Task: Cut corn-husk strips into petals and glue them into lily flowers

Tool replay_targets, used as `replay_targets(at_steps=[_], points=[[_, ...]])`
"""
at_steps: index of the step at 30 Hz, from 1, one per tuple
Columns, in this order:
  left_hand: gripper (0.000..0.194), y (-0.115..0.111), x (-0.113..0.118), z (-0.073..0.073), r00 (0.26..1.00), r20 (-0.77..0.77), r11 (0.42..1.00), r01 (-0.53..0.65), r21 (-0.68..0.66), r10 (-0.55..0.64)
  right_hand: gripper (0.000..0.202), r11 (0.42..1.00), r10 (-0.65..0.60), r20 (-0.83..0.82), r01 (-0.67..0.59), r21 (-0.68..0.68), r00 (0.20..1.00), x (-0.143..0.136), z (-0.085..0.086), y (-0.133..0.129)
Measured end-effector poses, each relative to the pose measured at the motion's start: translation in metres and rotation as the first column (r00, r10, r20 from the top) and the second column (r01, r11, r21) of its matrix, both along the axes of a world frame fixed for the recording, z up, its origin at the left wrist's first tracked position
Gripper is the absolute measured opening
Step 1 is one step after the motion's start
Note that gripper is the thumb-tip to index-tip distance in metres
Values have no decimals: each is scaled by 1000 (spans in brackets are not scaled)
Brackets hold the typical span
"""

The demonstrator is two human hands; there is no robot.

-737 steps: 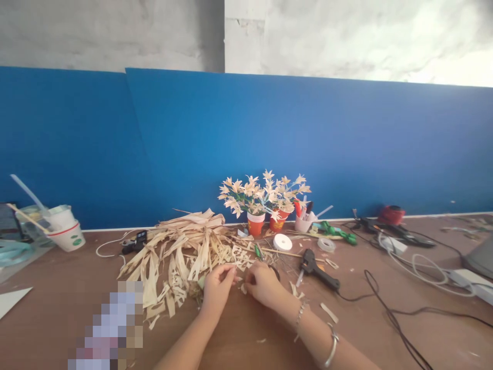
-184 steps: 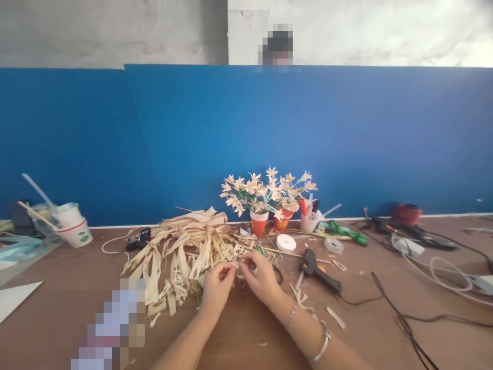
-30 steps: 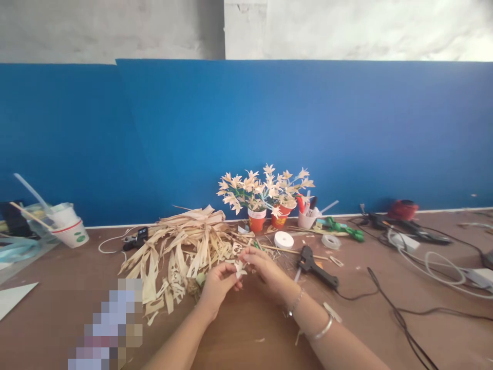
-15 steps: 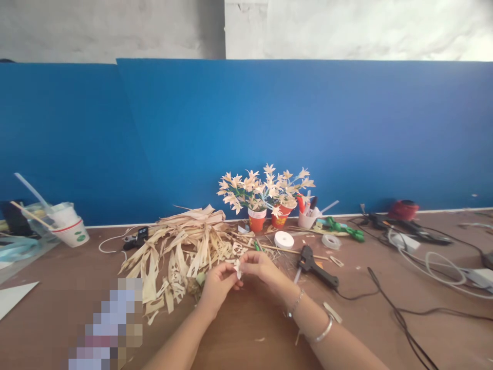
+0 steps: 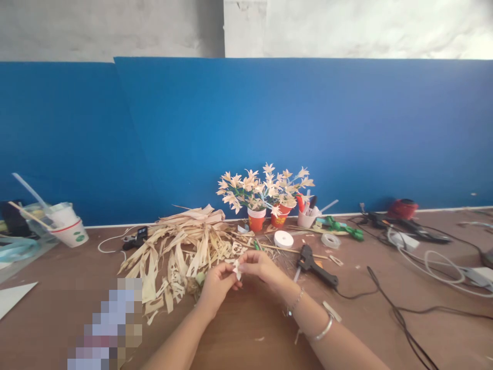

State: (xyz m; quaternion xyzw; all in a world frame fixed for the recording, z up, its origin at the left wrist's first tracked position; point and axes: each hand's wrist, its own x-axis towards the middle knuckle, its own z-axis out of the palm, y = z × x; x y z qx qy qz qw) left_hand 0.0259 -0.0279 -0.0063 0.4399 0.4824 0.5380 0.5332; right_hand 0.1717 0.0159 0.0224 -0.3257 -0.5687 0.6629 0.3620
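Observation:
A small cream-coloured flower [image 5: 237,269], seemingly of dried husk, is pinched between my two hands over the table. My left hand [image 5: 219,283] grips it from the left with thumb and fingers closed. From the right, my right hand [image 5: 259,266] pinches it too, fingers bent around its edge. The fingertips cover part of the flower. Just behind and to the left lies a heap of dried corn husks [image 5: 192,236], some cut with holes. Similar pale flowers [image 5: 250,184] stand behind in a red paper cup [image 5: 256,222] and a second red cup [image 5: 280,218].
A black glue gun [image 5: 316,267] lies right of my hands, its cable trailing right. Near it are a white tape roll [image 5: 283,239], a clear tape roll [image 5: 330,241] and a cup of tools [image 5: 306,220]. A white cup [image 5: 70,231] stands far left. A blue partition [image 5: 292,113] closes off the back.
The small flower has turned slightly between my fingertips, showing more of its petals. Both hands stay in nearly the same place.

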Motion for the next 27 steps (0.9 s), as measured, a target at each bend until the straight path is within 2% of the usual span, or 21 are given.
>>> replay_targets(at_steps=[6, 9, 13, 21, 25, 27], points=[[23, 1, -1, 0, 1000, -3, 1000, -8, 17, 8, 29, 994, -75, -71, 80, 79, 995, -2, 0, 0], [20, 1, -1, -1, 1000, 1, 999, -9, 32, 9, 24, 985, -97, -34, 101, 140, 995, -2, 0, -1], [20, 1, -1, -1, 1000, 5, 999, -9, 31, 9, 18, 979, -70, 43, 61, 195, 997, -2, 1, -2], [23, 0, 0, 1, 1000, 8, 1000, -7, 8, 6, 10, 909, -141, 94, 91, 407, 986, -2, -3, -1], [23, 0, 0, 1, 1000, -4, 1000, -9, 8, 9, 11, 903, -151, 105, 94, 419, 983, -3, -1, -2], [22, 1, 0, 1, 1000, -7, 1000, -11, 7, 11, 11, 918, -151, 102, 101, 383, 983, -3, 0, -3]])
